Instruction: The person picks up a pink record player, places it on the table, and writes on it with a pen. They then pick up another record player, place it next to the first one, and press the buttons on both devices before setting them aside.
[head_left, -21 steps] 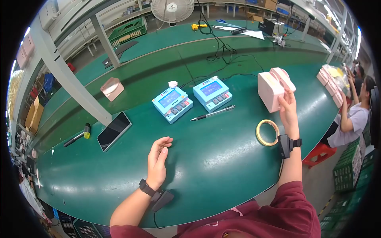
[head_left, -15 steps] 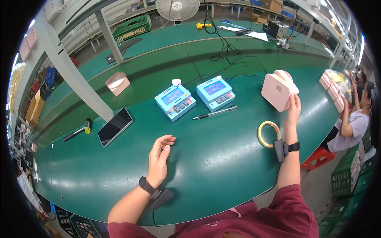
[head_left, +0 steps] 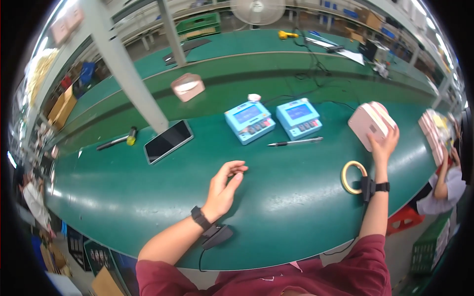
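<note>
Toward the left end of the green worktop [head_left: 148, 197] a black marker with a yellow cap [head_left: 117, 141] lies near the far edge, beside the foot of a grey post [head_left: 129, 74]. Just right of it a dark phone [head_left: 168, 141] lies flat, screen up. Beyond, on the farther green surface, sits a small pink box [head_left: 187, 87].

The left hand [head_left: 223, 187] hovers over the middle of the worktop, nearer the front edge, standing on edge with the fingers loosely curled and parted, the thumb apart from them; it grips nothing and touches nothing. A black band with a small dark unit wraps its wrist.

Behind it, near the far edge, two light-blue devices with screens and buttons, the left device [head_left: 249, 122] and the right device [head_left: 299, 117], stand side by side, cables running away from them. A pen [head_left: 295, 142] lies just in front of the right one.

Toward the right end, a roll of yellowish tape [head_left: 352, 177] lies flat near the front edge, just beside the right forearm. The right hand [head_left: 384, 146] is raised above it, its fingers spread against the near side of a pink box-like device [head_left: 369, 124], holding it tilted off the worktop close to the right end. At the far right edge a stack of pink pieces [head_left: 430, 129] rests, and another person [head_left: 447, 180] sits beyond.
</note>
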### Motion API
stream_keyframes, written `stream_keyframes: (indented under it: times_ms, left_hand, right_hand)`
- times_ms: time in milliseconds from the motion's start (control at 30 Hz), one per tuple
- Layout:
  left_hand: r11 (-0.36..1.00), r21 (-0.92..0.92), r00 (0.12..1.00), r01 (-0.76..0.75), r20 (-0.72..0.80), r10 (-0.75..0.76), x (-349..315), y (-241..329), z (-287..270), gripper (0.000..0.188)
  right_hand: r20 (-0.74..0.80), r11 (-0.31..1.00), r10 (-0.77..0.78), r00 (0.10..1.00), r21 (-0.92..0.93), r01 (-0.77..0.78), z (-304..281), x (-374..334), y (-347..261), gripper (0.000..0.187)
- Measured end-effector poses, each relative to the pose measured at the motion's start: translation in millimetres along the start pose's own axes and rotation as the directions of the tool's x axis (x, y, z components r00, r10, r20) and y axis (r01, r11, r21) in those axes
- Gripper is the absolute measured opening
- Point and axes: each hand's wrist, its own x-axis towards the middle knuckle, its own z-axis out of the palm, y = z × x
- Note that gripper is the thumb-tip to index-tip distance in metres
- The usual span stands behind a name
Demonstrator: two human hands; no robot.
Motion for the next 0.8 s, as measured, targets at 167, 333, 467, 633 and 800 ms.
stream_keyframes:
  times_ms: [167, 333, 467, 633, 800]
  left_hand:
    - [0.999, 0.029, 0.999, -0.034, -0.008, 0.034, 2, 4, 6, 0.034]
    - [1.000, 0.020, 1.000, -0.014, -0.005, 0.014, 2, 4, 4, 0.032]
    - [0.998, 0.049, 0.999, -0.045, 0.008, 0.045, 5, 9, -2, 0.033]
    - [0.527, 0.784, 0.895, -0.328, 0.079, 0.439, 51, 38, -57, 0.047]
    - [-0.090, 0.966, 0.885, -0.242, 0.258, 0.389, 146, 42, -110, 0.074]
  right_hand:
    - [-0.068, 0.993, 0.080, 0.995, -0.077, -0.085, 7, 0, 52, 0.080]
    - [-0.029, 0.948, 0.288, 0.957, -0.132, -0.289, 0, 2, 74, 0.080]
    - [-0.181, 0.940, 0.208, 0.961, -0.236, -0.248, 1, -8, 78, 0.077]
    - [-0.264, 0.960, 0.172, 0.949, -0.171, -0.221, -33, 3, -17, 0.075]
    - [0.051, 0.966, -0.075, 0.996, 0.252, 0.059, -45, -7, -113, 0.067]
